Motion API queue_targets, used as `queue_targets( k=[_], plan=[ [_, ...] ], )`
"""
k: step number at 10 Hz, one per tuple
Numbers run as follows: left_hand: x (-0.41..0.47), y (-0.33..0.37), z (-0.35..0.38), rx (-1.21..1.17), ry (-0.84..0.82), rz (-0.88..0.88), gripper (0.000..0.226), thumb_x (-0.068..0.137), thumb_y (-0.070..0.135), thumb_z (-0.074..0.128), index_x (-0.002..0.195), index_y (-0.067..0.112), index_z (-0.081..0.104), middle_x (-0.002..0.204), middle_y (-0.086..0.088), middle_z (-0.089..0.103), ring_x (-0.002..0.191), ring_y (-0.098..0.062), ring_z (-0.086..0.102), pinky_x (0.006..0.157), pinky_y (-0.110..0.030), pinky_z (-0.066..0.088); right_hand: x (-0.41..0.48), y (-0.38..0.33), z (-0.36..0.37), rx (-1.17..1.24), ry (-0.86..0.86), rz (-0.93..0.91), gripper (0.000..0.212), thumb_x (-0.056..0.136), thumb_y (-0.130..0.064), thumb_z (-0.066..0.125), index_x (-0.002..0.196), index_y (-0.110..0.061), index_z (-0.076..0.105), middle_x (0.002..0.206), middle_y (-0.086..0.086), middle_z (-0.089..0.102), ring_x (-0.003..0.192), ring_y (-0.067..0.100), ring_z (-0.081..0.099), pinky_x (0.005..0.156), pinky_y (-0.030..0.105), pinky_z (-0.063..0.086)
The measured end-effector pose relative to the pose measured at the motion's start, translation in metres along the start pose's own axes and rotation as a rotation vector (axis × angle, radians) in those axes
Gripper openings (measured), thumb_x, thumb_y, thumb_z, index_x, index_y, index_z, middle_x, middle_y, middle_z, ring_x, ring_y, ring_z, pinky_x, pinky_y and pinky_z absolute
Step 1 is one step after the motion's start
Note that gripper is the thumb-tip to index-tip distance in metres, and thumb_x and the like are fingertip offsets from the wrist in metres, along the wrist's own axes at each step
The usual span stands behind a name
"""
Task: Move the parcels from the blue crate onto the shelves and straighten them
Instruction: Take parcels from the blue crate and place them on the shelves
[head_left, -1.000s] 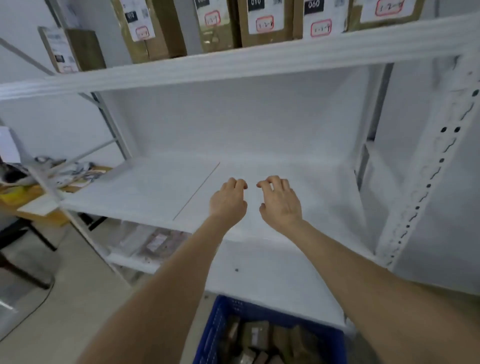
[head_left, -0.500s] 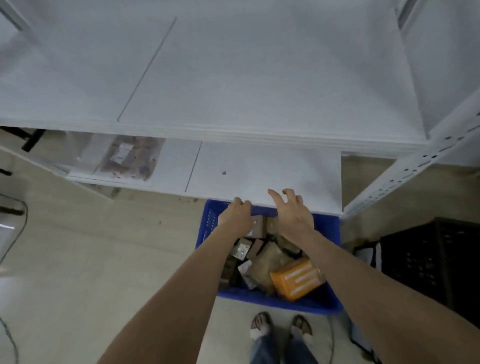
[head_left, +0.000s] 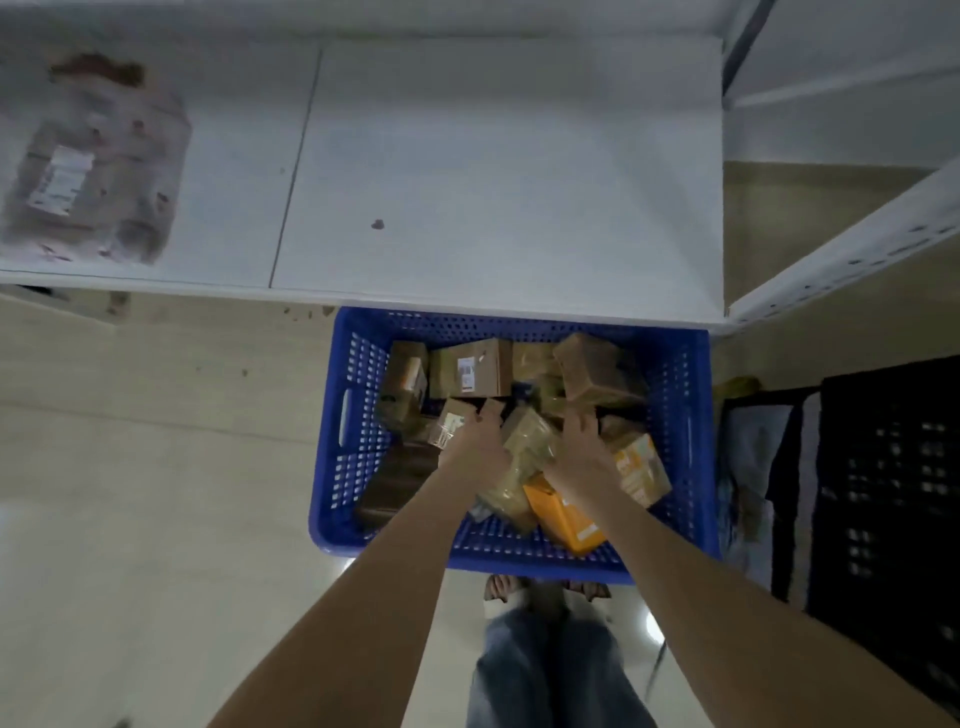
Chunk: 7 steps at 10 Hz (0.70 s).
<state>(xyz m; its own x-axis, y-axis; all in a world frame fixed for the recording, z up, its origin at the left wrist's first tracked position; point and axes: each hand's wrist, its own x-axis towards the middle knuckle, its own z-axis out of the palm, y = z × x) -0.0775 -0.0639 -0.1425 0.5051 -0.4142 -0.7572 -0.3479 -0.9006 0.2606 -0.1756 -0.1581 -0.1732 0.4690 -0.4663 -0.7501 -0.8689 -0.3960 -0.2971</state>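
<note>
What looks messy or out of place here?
The parcels lie jumbled in the blue crate, tilted every which way. On the shelf, a plastic-wrapped parcel sits crooked at the left, and a small dark spot marks it.

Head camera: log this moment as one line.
step: pick | left hand, right hand: in blue crate, flanking brown parcel | grip: unclear

Parcels (head_left: 475, 371) in crate (head_left: 675, 415) on floor (head_left: 156, 467) before shelf (head_left: 493, 182), left hand (head_left: 475, 447) and right hand (head_left: 579, 457) among them, packet (head_left: 98, 161) on shelf left
</note>
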Motion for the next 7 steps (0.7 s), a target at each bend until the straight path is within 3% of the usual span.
queue_targets(
  k=[1, 2, 4, 5, 6, 7],
  plan=[
    [0.056, -0.032, 0.04, 0.041, -0.107, -0.023, 0.062, 0.092, 0.022, 0.053, 0.146, 0.01, 0.026, 0.142, -0.015, 0.038, 0.126, -0.031, 0.043, 0.102, -0.038, 0.041, 0.044, 0.006, 0.031, 0.131, -0.041, 0.054, 0.069, 0.092, -0.022, 0.055, 0.148, -0.013, 0.017, 0.152, 0.013, 0.019, 0.129, 0.035, 0.039, 0.105, 0.048, 0.037],
    [0.096, -0.049, 0.069, -0.001, -0.175, -0.043, 0.069, 0.092, 0.027, 0.055, 0.147, 0.004, 0.021, 0.141, -0.017, 0.039, 0.127, -0.032, 0.042, 0.102, -0.041, 0.04, 0.09, 0.015, 0.054, 0.249, -0.072, 0.196, 0.063, 0.094, -0.025, 0.05, 0.149, -0.014, 0.02, 0.149, 0.016, 0.028, 0.132, 0.035, 0.036, 0.108, 0.045, 0.033],
    [0.162, -0.065, 0.122, -0.097, -0.217, -0.129, 0.083, 0.088, 0.04, 0.055, 0.151, 0.009, 0.01, 0.151, -0.02, 0.023, 0.135, -0.037, 0.031, 0.106, -0.045, 0.037, 0.161, 0.032, 0.103, 0.618, -0.128, 0.284, 0.051, 0.096, -0.021, 0.051, 0.142, -0.005, 0.033, 0.138, 0.018, 0.044, 0.121, 0.035, 0.05, 0.098, 0.044, 0.047],
    [0.182, -0.076, 0.145, -0.229, -0.255, -0.193, 0.087, 0.079, 0.047, 0.062, 0.147, 0.01, 0.023, 0.146, -0.018, 0.033, 0.129, -0.035, 0.039, 0.101, -0.047, 0.043, 0.182, 0.032, 0.119, 0.57, -0.116, 0.398, 0.047, 0.094, -0.022, 0.052, 0.136, -0.006, 0.039, 0.134, 0.018, 0.047, 0.117, 0.034, 0.052, 0.092, 0.044, 0.052],
    [0.189, -0.08, 0.156, -0.39, -0.27, -0.221, 0.109, 0.055, 0.059, 0.067, 0.146, 0.014, 0.028, 0.141, -0.012, 0.043, 0.123, -0.031, 0.047, 0.098, -0.045, 0.047, 0.195, 0.024, 0.122, 0.498, -0.082, 0.477, 0.058, 0.088, -0.027, 0.056, 0.139, -0.009, 0.035, 0.131, 0.018, 0.052, 0.115, 0.035, 0.054, 0.089, 0.045, 0.054],
    [0.198, -0.082, 0.162, -0.381, -0.241, -0.241, 0.134, 0.029, 0.067, 0.06, 0.148, 0.017, 0.023, 0.142, -0.013, 0.04, 0.127, -0.033, 0.042, 0.1, -0.047, 0.044, 0.202, 0.018, 0.123, 0.461, -0.105, 0.489, 0.065, 0.089, -0.028, 0.055, 0.145, -0.006, 0.029, 0.132, 0.018, 0.052, 0.113, 0.035, 0.055, 0.088, 0.044, 0.054]
  ],
)
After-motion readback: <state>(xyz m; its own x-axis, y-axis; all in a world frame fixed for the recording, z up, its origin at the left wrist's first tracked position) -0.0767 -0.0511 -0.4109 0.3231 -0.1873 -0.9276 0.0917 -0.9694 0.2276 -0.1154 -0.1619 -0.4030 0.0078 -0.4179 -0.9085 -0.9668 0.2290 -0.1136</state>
